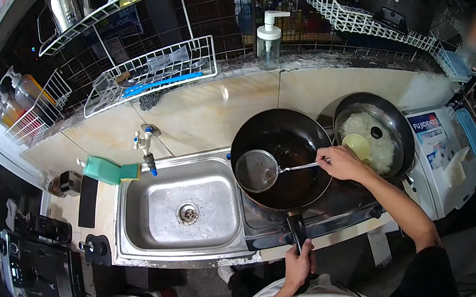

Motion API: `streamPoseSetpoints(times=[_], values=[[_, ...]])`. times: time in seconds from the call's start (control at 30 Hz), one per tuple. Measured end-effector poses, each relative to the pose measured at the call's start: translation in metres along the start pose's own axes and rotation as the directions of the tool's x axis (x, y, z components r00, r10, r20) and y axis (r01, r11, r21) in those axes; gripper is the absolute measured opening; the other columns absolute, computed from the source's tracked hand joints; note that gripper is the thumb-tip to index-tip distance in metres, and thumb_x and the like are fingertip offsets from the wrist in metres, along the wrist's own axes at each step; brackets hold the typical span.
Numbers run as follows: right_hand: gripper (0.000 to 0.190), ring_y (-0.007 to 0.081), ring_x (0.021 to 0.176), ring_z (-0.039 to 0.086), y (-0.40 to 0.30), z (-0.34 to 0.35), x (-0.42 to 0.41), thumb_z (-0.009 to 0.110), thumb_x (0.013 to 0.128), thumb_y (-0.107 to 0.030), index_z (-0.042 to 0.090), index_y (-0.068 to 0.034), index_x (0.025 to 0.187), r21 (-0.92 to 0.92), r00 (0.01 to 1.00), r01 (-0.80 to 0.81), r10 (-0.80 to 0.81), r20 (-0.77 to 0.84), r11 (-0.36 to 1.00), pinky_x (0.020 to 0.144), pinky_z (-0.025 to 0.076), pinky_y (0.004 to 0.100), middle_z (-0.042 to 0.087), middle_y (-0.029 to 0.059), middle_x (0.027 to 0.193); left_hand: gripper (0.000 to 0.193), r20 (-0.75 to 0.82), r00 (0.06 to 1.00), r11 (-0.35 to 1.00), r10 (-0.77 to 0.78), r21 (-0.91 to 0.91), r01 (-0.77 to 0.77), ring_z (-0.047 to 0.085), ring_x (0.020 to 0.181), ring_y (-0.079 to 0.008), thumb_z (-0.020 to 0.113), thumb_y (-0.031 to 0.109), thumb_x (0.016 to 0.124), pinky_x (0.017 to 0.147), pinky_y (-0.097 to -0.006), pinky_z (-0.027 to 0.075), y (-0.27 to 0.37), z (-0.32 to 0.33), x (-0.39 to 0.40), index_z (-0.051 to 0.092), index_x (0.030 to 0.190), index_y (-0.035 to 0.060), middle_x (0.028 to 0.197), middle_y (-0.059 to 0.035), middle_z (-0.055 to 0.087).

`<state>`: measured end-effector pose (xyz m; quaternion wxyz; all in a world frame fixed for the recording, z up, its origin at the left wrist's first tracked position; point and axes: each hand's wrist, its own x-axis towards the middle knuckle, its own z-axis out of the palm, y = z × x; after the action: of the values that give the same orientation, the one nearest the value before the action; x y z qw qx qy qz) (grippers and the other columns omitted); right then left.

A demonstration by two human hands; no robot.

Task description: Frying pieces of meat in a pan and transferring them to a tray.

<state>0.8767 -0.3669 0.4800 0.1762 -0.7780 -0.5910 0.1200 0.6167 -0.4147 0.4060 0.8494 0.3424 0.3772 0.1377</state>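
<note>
My left hand [299,264] grips the black handle of a dark frying pan [288,135] on the stove. The metal handle of a fine-mesh strainer [257,171] is in my right hand [343,163]. The strainer's round head is over the left part of the pan, with small dark bits in its mesh. Dark oil or residue coats the pan's inside. Just beyond my right hand, a second dark pan [402,140] holds pale food under what looks like a clear lid with a black knob [376,132]. A pale yellow round thing [356,146] is over it.
A steel sink [160,218] adjoins the stove [265,226] on the left, below a faucet [148,151]. A green bottle [101,170] and sponge [129,172] stand behind its corner. A pump bottle [269,44] is on the ledge. A white box [457,187] stands at right.
</note>
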Motion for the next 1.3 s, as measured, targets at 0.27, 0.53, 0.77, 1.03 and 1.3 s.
streamPoseSetpoints(times=[0.27,0.53,0.77,1.03,1.3], values=[[0.007,0.0293,0.072,0.057,0.002,-0.047,0.011,0.054,0.075,-0.014,0.059,-0.009,0.075,-0.264,0.970,-0.088,0.022,-0.240,0.960,0.070,0.038,0.0409,0.059,0.0127,0.071,0.029,0.023,0.999,0.997,-0.026,-0.069,0.028,0.039,0.040,-0.0134,0.046,0.030,0.091,0.036,-0.0265,0.031,0.003,-0.001,-0.002,0.046,0.081,0.0028,0.056,-0.0039,0.042],[0.013,0.0222,0.081,0.055,0.021,-0.091,0.019,0.055,0.071,-0.010,0.063,-0.008,0.081,-0.763,0.916,-0.012,-0.300,-0.268,0.646,0.081,0.031,0.0377,0.057,0.0097,0.071,0.027,0.027,0.999,0.995,-0.024,-0.095,0.027,0.039,0.039,-0.0141,0.045,0.028,0.091,0.036,-0.0267,0.031,0.004,-0.001,-0.003,0.044,0.081,0.0034,0.056,-0.0042,0.042],[0.010,0.0237,0.083,0.056,0.020,-0.088,0.004,0.058,0.072,-0.011,0.066,-0.010,0.079,-0.638,0.996,0.040,-0.079,-0.033,0.769,0.086,0.029,0.0402,0.060,0.0104,0.075,0.028,0.047,0.998,0.988,-0.030,-0.151,0.036,0.039,0.040,-0.0141,0.046,0.029,0.091,0.036,-0.0270,0.031,0.002,-0.002,0.000,0.044,0.080,0.0040,0.055,-0.0039,0.041],[0.006,0.0292,0.077,0.058,0.001,-0.013,-0.030,0.055,0.079,-0.013,0.062,-0.011,0.079,-0.218,0.997,-0.032,0.048,0.068,0.975,0.082,0.030,0.0447,0.060,0.0115,0.070,0.026,0.059,0.998,0.990,-0.029,-0.138,0.037,0.040,0.041,-0.0134,0.046,0.028,0.091,0.037,-0.0261,0.031,0.000,0.000,0.000,0.045,0.080,0.0038,0.056,-0.0036,0.042],[0.011,0.0340,0.073,0.059,-0.024,0.009,-0.009,0.056,0.081,-0.018,0.062,-0.008,0.082,0.101,0.981,-0.124,0.137,-0.140,0.987,0.067,0.041,0.0435,0.062,0.0144,0.074,0.027,0.048,0.999,0.992,0.000,-0.124,0.006,0.040,0.040,-0.0125,0.047,0.028,0.091,0.036,-0.0261,0.032,-0.002,-0.001,-0.001,0.045,0.080,0.0034,0.056,-0.0032,0.043]])
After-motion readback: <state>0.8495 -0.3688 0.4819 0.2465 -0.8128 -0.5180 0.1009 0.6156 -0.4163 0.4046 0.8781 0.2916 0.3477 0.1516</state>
